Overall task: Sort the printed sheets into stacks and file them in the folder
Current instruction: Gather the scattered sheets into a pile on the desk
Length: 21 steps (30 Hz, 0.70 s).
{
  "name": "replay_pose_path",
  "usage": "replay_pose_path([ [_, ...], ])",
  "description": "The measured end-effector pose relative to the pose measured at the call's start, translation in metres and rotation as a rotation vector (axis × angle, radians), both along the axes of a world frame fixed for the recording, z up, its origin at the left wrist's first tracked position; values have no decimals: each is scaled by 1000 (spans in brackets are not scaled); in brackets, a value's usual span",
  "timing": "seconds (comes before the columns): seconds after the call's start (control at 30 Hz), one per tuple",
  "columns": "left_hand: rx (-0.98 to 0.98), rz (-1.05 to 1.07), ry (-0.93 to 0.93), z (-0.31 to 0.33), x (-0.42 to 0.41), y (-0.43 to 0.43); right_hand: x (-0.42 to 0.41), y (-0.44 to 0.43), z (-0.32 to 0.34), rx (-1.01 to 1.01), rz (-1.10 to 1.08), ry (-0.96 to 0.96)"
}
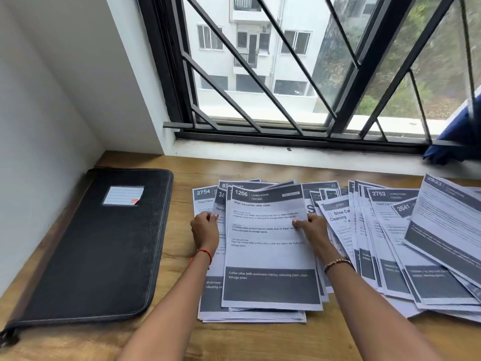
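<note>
Item: one wooden desk [182, 340] set into a corner, white wall [52, 100] to the left, a black-barred window [260, 74] behind it looking onto a pale apartment block and greenery. On the sill at far right, one blue cloth [458, 136], partly out of view. On the desk, left side: one black folder [91, 251], lying flat and closed, with a lined label card [122, 195] on its cover; it sits well apart from my hands. Centre: one near pile [250, 315] of printed sheets, loosely squared, its edges staggered. Its top sheet [268, 256] reads "1206 LIVING ROOM, Wipe the coffee table clean"; a sheet headed 2754 [204, 196] shows from beneath at the left. Right of that, touching and overlapping it: one fanned spread [390, 243] of further sheets, headings 3089, 2763 and 2641 legible, unsorted and slanting. My left hand [205, 230], a red thread [204, 252] at the wrist, has its fingers curled in on the left edge of the near pile, pinching the sheets there. My right hand [313, 227], a beaded bracelet [337, 263] at the wrist, grips the right edge of the top sheet, thumb lying on the printed face.
</note>
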<state>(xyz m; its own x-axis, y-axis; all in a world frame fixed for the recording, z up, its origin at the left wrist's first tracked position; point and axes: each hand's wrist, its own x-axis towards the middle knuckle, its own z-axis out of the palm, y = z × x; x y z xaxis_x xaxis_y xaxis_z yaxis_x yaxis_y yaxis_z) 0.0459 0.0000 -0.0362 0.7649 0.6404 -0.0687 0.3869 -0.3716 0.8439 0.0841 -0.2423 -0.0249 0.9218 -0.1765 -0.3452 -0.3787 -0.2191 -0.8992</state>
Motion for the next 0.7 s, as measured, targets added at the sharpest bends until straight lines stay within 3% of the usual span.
replay_pose_path([
  [0.3, -107, 23, -215, 6, -7, -10, -13, -4, 9, 80, 23, 37],
  [0.47, -353, 139, -204, 10, 0, -11, -18, -10, 11, 83, 0, 60],
  [0.7, -715, 74, -235, 8, 1, -14, -24, -15, 21, 150, -60, 79],
])
